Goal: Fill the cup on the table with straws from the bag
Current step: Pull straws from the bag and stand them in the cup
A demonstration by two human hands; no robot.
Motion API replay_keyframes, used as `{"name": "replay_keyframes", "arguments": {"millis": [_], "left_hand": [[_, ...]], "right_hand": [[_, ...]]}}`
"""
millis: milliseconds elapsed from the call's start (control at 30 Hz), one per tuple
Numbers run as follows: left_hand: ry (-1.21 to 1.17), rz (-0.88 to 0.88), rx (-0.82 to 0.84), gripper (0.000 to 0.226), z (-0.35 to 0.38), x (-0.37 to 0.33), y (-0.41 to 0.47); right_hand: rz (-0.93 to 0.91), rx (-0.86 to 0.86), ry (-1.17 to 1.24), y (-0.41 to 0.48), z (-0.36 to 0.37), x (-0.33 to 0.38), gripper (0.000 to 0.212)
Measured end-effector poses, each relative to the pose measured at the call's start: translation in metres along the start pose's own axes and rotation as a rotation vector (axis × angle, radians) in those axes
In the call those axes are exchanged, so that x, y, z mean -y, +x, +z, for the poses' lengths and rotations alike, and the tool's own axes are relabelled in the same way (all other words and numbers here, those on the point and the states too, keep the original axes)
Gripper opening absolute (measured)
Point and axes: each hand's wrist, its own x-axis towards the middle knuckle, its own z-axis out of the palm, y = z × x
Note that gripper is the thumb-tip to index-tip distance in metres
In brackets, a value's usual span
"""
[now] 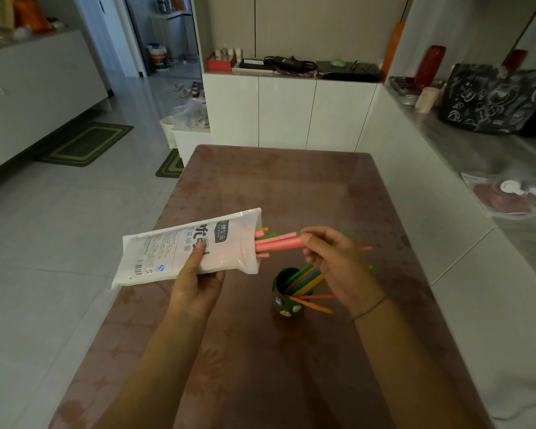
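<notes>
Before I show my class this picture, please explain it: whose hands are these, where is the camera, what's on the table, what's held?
No machine here: a person wears one wide-angle camera on the head, looking down at their own bare hands. The left hand holds a white straw bag, its open mouth pointing right. The right hand pinches pink straws sticking out of that mouth. On the brown table stands a dark green cup already holding several coloured straws.
</notes>
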Motion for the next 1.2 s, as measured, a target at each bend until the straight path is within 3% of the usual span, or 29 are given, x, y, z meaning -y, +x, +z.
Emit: {"name": "replay_keyframes", "arguments": {"millis": [67, 200, 400, 500, 567, 667, 900, 1200], "left_hand": [[-0.007, -0.017, -0.014, 0.045, 0.002, 0.004, -0.001], [-0.011, -0.038, -0.037, 0.046, 0.006, 0.013, -0.003], [-0.036, -0.018, -0.035, 0.044, 0.0, 0.007, -0.002], [-0.039, -0.026, -0.019, 0.046, -0.006, 0.007, -0.001], [-0.029, -0.05, -0.006, 0.042, -0.005, 0.012, -0.003], [-0.03, -0.073, -0.018, 0.039, 0.0, 0.019, -0.007], [-0.006, -0.043, -0.046, 0.038, -0.002, 0.012, -0.004], [0.028, -0.045, -0.037, 0.037, 0.0, 0.021, -0.005]], "right_hand": [[0.04, 0.033, 0.135, -0.002, 0.002, -0.001, 0.011], [0.064, 0.093, 0.114, -0.007, 0.012, -0.009, 0.012], [-0.067, -0.078, 0.228, -0.001, 0.003, -0.001, 0.009], [-0.1, -0.088, 0.286, 0.002, 0.0, 0.005, 0.022], [-0.085, -0.057, 0.237, 0.0, 0.003, 0.003, 0.025], [-0.072, 0.007, 0.082, -0.004, 0.009, -0.005, 0.011], [-0.129, -0.129, 0.127, 0.002, -0.005, 0.0, 0.013], [0.058, 0.006, 0.386, -0.003, 0.016, -0.015, 0.006]]}}
